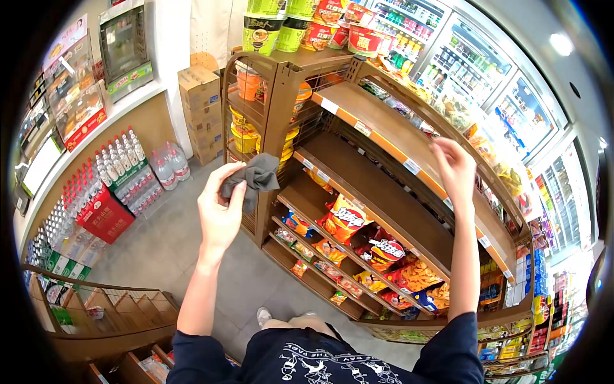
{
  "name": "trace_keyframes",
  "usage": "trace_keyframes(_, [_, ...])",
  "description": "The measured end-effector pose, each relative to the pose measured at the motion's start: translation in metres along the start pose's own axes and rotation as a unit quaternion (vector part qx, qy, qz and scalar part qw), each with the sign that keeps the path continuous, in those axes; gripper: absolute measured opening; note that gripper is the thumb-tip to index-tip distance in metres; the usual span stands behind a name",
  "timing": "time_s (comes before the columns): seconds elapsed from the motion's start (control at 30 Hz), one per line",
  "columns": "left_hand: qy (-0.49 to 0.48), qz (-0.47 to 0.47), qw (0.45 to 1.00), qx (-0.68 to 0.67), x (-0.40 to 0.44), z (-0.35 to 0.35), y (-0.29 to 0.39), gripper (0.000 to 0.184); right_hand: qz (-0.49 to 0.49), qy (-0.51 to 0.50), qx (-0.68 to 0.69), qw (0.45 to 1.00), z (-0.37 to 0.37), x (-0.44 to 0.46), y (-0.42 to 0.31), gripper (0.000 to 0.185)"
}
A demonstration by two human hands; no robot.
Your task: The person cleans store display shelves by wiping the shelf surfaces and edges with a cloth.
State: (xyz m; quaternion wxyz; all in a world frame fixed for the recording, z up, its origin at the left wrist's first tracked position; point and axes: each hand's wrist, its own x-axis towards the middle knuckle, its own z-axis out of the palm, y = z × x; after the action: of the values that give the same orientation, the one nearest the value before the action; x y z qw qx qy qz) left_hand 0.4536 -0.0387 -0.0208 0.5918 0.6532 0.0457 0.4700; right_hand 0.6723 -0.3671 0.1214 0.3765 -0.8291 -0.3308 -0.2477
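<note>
My left hand [222, 203] grips a crumpled dark grey cloth [254, 178] between thumb and fingers, in front of the brown shelf's end post. My right hand [453, 165] is raised by the upper shelf board [390, 131], fingers loosely bent and nothing visible in them. Whether it touches the board I cannot tell. The top two boards are bare brown surfaces with price tags along the orange edge strip [384, 144]. Bags of chips [345, 219] fill parts of the lower shelves.
Instant noodle cups [262, 33] stand on top of the unit. Bottled water packs [105, 211] line the counter at left, near stacked cartons [200, 105]. Glass-door fridges [473, 61] stand behind. Another brown rack [102, 313] is at lower left, beside the grey tiled floor [163, 240].
</note>
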Motion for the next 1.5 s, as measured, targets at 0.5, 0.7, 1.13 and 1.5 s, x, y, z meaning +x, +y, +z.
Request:
trace_keyframes(0.5, [-0.069, 0.065, 0.976, 0.198, 0.037, 0.032, -0.010, 0.025, 0.001, -0.185, 0.027, 0.982, 0.149, 0.104, 0.010, 0.040])
trace_keyframes(0.7, [-0.043, -0.051, 0.992, 0.104, 0.035, 0.077, -0.032, 0.024, -0.006, -0.203, 0.030, 0.979, 0.173, 0.103, 0.022, 0.046])
trace_keyframes(1.13, [0.026, 0.309, 0.943, 0.122, 0.112, 0.177, -0.110, 0.027, 0.008, -0.172, 0.012, 0.985, 0.167, 0.095, 0.012, 0.043])
trace_keyframes(1.5, [0.124, 0.235, 0.964, 0.013, 0.128, 0.200, -0.133, 0.024, 0.069, -0.182, 0.028, 0.980, 0.162, 0.096, 0.003, 0.046])
